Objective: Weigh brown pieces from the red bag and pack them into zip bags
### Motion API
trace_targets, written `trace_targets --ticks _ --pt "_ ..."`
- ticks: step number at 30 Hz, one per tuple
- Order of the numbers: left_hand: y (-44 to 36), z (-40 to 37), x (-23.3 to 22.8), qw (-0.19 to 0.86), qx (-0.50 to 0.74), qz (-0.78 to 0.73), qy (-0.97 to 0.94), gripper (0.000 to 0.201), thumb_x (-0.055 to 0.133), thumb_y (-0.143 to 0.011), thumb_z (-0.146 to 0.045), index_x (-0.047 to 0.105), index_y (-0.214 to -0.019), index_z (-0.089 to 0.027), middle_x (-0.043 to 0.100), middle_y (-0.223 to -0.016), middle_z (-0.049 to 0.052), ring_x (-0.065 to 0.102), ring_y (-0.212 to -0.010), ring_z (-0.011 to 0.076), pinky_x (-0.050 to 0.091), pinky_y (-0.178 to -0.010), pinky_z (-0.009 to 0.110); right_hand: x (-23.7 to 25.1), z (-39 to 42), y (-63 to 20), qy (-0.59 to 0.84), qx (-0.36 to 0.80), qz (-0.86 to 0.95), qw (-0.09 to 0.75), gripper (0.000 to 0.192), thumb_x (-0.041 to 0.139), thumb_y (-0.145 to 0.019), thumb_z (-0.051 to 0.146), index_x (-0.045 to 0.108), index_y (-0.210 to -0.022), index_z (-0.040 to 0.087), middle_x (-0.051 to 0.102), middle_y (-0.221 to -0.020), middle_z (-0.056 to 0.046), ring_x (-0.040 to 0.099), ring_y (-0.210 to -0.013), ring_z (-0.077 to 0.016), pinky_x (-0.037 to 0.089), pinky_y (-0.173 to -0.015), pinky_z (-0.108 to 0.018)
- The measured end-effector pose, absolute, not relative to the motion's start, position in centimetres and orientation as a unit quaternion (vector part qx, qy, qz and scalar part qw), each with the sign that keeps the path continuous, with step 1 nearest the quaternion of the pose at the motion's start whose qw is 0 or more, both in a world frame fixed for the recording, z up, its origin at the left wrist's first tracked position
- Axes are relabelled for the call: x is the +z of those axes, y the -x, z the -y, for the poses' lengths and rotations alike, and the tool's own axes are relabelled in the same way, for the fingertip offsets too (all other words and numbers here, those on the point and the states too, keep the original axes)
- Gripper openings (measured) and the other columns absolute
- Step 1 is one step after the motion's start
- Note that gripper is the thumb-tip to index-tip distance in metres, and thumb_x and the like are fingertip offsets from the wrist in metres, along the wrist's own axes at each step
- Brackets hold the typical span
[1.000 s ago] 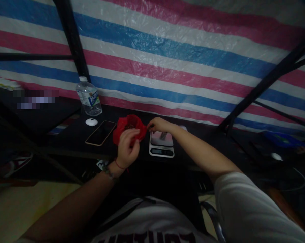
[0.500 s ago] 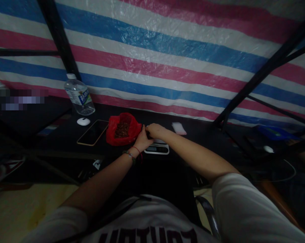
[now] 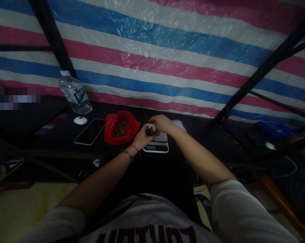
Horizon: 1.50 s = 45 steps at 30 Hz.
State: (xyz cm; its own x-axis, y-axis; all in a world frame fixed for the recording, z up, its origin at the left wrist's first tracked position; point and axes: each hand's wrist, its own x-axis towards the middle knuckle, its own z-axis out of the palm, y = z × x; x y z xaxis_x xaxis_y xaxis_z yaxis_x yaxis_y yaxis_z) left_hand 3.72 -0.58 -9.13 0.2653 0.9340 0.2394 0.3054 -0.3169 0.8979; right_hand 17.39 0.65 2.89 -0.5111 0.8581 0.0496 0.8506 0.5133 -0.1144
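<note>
We have both hands over the small kitchen scale [image 3: 156, 143] at the front of the dark table [image 3: 66, 141]. Our left hand [image 3: 141, 138] is cupped, fingers curled up around a small heap of dark brown pieces [image 3: 150, 132], and our right hand [image 3: 161, 123] comes down on that heap from above with its fingers bent; whether it pinches any of them we cannot tell in this dim light. The heap sits at the left edge of the scale's plate, partly in the left palm.

As we judge it, a portion is out of the bag and at the scale, but the weighing looks unfinished: the red plastic bag [image 3: 120, 129], just left of our left hand, lies open and holds plenty more of the brown pieces.

Room is tight on the left, where a phone [image 3: 89, 131] lies flat beside the bag, with a white mouse [image 3: 80, 120] and a water bottle [image 3: 74, 93] behind it. The scale stands close to the table's near edge. To the right of the scale the tabletop is dark and bare as far as a slanting black frame bar [image 3: 255, 77], and the striped tarp [image 3: 167, 50] closes off the back.
</note>
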Motion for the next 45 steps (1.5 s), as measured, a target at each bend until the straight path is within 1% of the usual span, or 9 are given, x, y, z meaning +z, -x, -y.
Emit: trace_targets --ticks 3,7,10,13,18,23,29,35,45 --pt "-3.3 0.0 -9.1 0.389 0.416 -0.449 -0.689 0.073 0.061 -0.077 -0.03 0.03 -0.141 -0.01 0.044 -0.139 0.02 0.047 -0.125 0.0248 0.036 -0.105 0.038 2.3 0.0 -19.8 0.538 0.036 0.823 0.179 0.034 0.042 -0.086 0.009 0.067 -0.108 0.016 0.066 -0.113 -0.008 0.058 -0.108 -0.0181 0.04 -0.097 -0.029" --pt "-2.2 -1.1 -8.1 0.376 0.398 -0.462 -0.698 0.045 0.05 -0.083 -0.03 0.054 -0.125 -0.013 0.056 -0.129 0.013 0.053 -0.118 0.0228 0.04 -0.102 0.037 -0.7 0.8 -22.2 0.59 0.079 0.755 0.274 0.033 0.046 -0.086 0.017 0.062 -0.114 0.013 0.062 -0.118 -0.011 0.056 -0.111 -0.0178 0.04 -0.099 -0.031" --pt "-1.4 -1.4 -6.7 0.339 0.347 -0.468 -0.739 0.038 0.05 -0.082 -0.031 0.063 -0.114 -0.015 0.064 -0.118 0.01 0.06 -0.107 0.0224 0.045 -0.095 0.036 -3.3 0.9 -23.2 0.605 0.13 0.719 0.316 0.043 0.052 -0.081 0.018 0.055 -0.124 0.012 0.058 -0.125 -0.013 0.054 -0.113 -0.019 0.042 -0.098 -0.033" --pt "-1.0 -1.0 -5.5 0.27 0.287 -0.442 -0.806 0.033 0.052 -0.079 -0.028 0.068 -0.106 -0.017 0.068 -0.107 0.008 0.063 -0.097 0.0217 0.048 -0.089 0.033 -4.8 0.8 -23.8 0.596 0.165 0.71 0.336 0.055 0.054 -0.074 0.013 0.05 -0.129 0.014 0.054 -0.13 -0.012 0.052 -0.116 -0.0194 0.041 -0.1 -0.034" --pt "-1.4 -0.3 -4.7 0.179 0.241 -0.404 -0.864 0.038 0.058 -0.073 -0.028 0.067 -0.109 -0.02 0.067 -0.103 0.008 0.061 -0.096 0.0233 0.047 -0.088 0.033 -4.9 0.8 -24.9 0.589 0.155 0.7 0.374 0.057 0.049 -0.071 0.007 0.051 -0.127 0.014 0.054 -0.129 -0.012 0.05 -0.119 -0.0187 0.041 -0.1 -0.034" --pt "-2.1 -0.6 -5.0 0.176 0.212 -0.396 -0.876 0.037 0.063 -0.071 -0.032 0.069 -0.106 -0.02 0.064 -0.105 0.01 0.06 -0.096 0.0232 0.047 -0.09 0.033 -4.1 1.1 -25.7 0.608 0.126 0.69 0.372 0.053 0.046 -0.072 0.007 0.054 -0.124 0.015 0.058 -0.124 -0.01 0.052 -0.115 -0.018 0.042 -0.099 -0.034" --pt "-3.1 -1.2 -4.8 0.17 0.196 -0.398 -0.88 0.031 0.061 -0.07 -0.025 0.072 -0.098 -0.025 0.066 -0.098 0.007 0.059 -0.097 0.0238 0.045 -0.093 0.035 -2.8 3.0 -26.1 0.602 0.103 0.712 0.346 0.049 0.045 -0.071 0.007 0.059 -0.117 0.017 0.06 -0.12 -0.008 0.052 -0.115 -0.0187 0.038 -0.102 -0.035" --pt "-3.6 -1.5 -4.0 0.156 0.155 -0.419 -0.881 0.03 0.063 -0.068 -0.027 0.072 -0.097 -0.024 0.067 -0.095 0.007 0.061 -0.09 0.0245 0.046 -0.085 0.033 -2.0 4.0 -26.6 0.613 0.105 0.705 0.34 0.045 0.046 -0.073 0.01 0.062 -0.114 0.016 0.062 -0.116 -0.009 0.055 -0.108 -0.0198 0.041 -0.097 -0.036" --pt "-3.6 -1.8 -2.9 0.199 0.134 -0.436 -0.867 0.017 0.061 -0.071 -0.028 0.071 -0.082 -0.021 0.07 -0.084 0.004 0.062 -0.077 0.0186 0.047 -0.071 0.027 -2.4 3.8 -27.1 0.62 0.116 0.701 0.332 0.042 0.047 -0.073 0.012 0.064 -0.111 0.016 0.063 -0.111 -0.009 0.058 -0.1 -0.019 0.043 -0.092 -0.034"
